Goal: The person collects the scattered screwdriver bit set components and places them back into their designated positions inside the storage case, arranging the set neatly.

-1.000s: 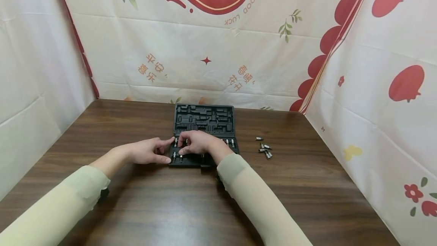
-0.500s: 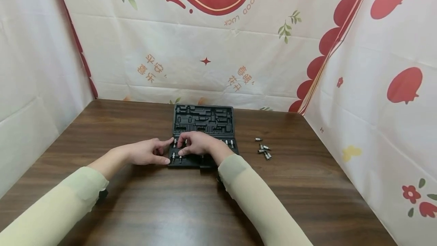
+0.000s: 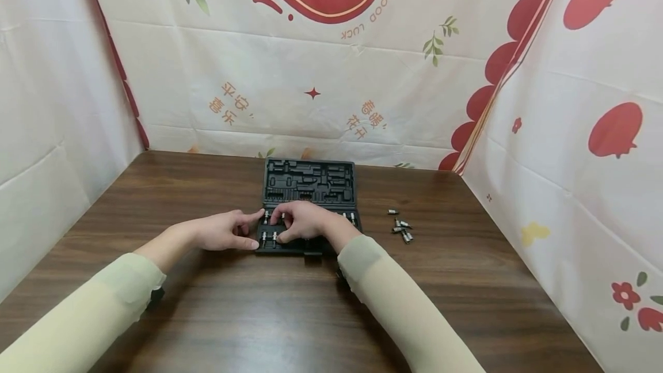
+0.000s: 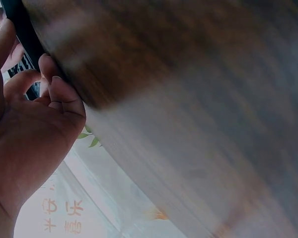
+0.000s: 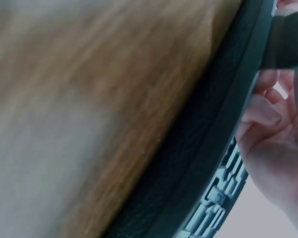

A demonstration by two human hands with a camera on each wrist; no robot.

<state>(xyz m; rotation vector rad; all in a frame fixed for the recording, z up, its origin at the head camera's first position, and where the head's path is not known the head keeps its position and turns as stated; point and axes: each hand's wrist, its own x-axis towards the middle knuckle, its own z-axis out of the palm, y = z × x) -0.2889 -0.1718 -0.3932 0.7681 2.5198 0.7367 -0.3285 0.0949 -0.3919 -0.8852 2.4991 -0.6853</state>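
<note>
An open black socket case (image 3: 266, 251) lies on the wooden table, lid folded back. My left hand (image 3: 223, 231) touches the case's left edge, thumb near the front corner and straight index finger near the hinge. The left wrist view shows its fingers at the black edge. Over the tray is my right hand (image 3: 303, 220), index finger bent down and thumb apart from it, with no piece visible between their tips. A silver bit socket (image 3: 275, 237) sits in the front row beside that thumb, another bit socket (image 3: 264, 237) to its left. My right palm and wrist hide the tray's middle.
Several loose bit sockets (image 3: 403, 230) lie on the table (image 3: 440, 258) right of the case. The lid (image 3: 309, 180) shows moulded recesses. Printed cloth (image 3: 290, 62) hangs behind and at both sides of the table.
My right thumb has drawn back to the right, away from the index finger, uncovering more of the front-row bit socket. The right forearm has shifted slightly right; my left hand stays put.
</note>
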